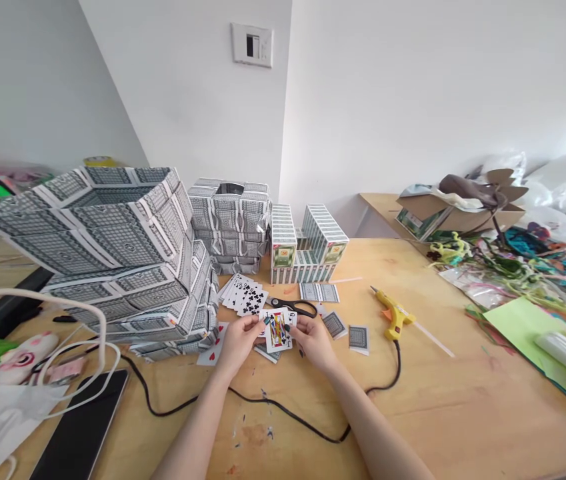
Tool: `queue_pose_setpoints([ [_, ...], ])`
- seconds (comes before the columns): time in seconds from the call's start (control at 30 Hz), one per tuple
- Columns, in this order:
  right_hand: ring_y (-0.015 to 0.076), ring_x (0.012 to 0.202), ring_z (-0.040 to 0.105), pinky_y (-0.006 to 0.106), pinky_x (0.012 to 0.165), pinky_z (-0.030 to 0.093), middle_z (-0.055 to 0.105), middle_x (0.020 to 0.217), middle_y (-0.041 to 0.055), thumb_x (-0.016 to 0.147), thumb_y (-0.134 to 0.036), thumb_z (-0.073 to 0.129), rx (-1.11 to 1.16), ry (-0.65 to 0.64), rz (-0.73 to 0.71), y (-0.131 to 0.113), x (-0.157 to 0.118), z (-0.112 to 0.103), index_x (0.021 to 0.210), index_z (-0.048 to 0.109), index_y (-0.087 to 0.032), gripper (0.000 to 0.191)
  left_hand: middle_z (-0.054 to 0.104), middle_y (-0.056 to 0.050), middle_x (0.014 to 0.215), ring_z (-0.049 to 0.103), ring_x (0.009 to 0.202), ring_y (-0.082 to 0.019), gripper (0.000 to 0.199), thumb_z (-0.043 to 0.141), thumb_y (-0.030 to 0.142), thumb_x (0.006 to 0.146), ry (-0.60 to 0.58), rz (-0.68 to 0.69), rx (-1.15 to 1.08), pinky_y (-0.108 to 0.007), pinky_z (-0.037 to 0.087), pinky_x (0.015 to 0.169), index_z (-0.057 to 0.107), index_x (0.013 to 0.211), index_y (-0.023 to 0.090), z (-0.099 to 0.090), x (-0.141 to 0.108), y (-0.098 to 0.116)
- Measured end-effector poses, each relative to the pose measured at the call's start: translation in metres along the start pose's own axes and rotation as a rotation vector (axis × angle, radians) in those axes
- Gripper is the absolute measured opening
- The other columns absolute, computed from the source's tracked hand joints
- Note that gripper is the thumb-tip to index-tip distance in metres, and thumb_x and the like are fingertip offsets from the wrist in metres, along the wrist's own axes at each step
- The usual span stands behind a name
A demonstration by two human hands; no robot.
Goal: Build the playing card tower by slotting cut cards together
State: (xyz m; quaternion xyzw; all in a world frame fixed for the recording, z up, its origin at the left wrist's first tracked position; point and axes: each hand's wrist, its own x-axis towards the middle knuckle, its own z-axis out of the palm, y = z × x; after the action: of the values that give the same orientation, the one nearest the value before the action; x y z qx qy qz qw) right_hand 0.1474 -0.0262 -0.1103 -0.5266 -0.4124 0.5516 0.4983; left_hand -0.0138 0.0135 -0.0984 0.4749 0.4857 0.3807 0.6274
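Between my two hands, over the middle of the table, are playing cards (pixel 277 331), a face card in front with others overlapping behind it. My left hand (pixel 238 341) pinches their left side; my right hand (pixel 314 339) grips the right side. Just beyond lie black-handled scissors (pixel 305 307), partly covered by the cards. A fan of black-suited cards (pixel 243 295) rests face up at the upper left. Face-down cards (pixel 359 339) lie to the right, and a red heart card (pixel 213 347) sits left of my left hand.
Tall structures of folded cards (pixel 127 233) stand at left. Stacked card boxes (pixel 307 243) stand at the back. A yellow glue gun (pixel 393 315) lies right, its black cord (pixel 293 417) crossing under my forearms. A phone (pixel 83 427) lies front left; craft scraps (pixel 527 260) cover the right side.
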Motion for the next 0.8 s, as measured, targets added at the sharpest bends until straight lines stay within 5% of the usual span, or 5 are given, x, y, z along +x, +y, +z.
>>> queue_pose_setpoints([
  [0.33,0.0046,0.032,0.031,0.019,0.032,0.021,0.047,0.046,-0.0061,0.066,-0.049,0.060,-0.002,0.043,-0.001,0.003,0.001,-0.001,0.077,0.056,-0.014,0.037,0.062,-0.001,0.062,0.061,0.056,-0.017,0.022,0.061,0.036,0.064,-0.016,0.013,0.069,-0.031,0.054,0.056,0.059,0.065,0.014,-0.001,0.004,-0.009],
  [0.5,0.0057,0.037,0.037,0.019,0.036,0.024,0.054,0.053,-0.0028,0.063,-0.050,0.063,0.031,0.062,-0.011,0.002,0.001,0.000,0.075,0.057,-0.014,0.038,0.063,-0.003,0.064,0.061,0.056,-0.018,0.026,0.057,0.039,0.068,-0.023,0.049,0.132,-0.030,0.052,0.054,0.060,0.068,0.013,-0.001,0.003,-0.011],
  [0.67,0.0094,0.043,0.047,0.020,0.039,0.030,0.058,0.058,-0.0003,0.063,-0.051,0.063,0.026,0.053,-0.017,0.003,0.001,0.000,0.079,0.058,-0.014,0.040,0.066,-0.003,0.077,0.062,0.072,-0.017,0.031,0.060,0.030,0.064,-0.001,0.132,0.084,-0.027,0.050,0.062,0.059,0.092,0.016,0.001,0.004,-0.009],
  [0.8,0.0127,0.050,0.053,0.021,0.043,0.037,0.062,0.064,0.0023,0.063,-0.050,0.063,0.027,0.044,-0.020,0.004,0.001,0.001,0.078,0.057,-0.014,0.039,0.065,-0.002,0.069,0.059,0.064,-0.015,0.024,0.059,0.031,0.065,0.021,0.152,0.139,-0.024,0.047,0.057,0.059,0.083,0.015,-0.001,0.005,-0.011],
])
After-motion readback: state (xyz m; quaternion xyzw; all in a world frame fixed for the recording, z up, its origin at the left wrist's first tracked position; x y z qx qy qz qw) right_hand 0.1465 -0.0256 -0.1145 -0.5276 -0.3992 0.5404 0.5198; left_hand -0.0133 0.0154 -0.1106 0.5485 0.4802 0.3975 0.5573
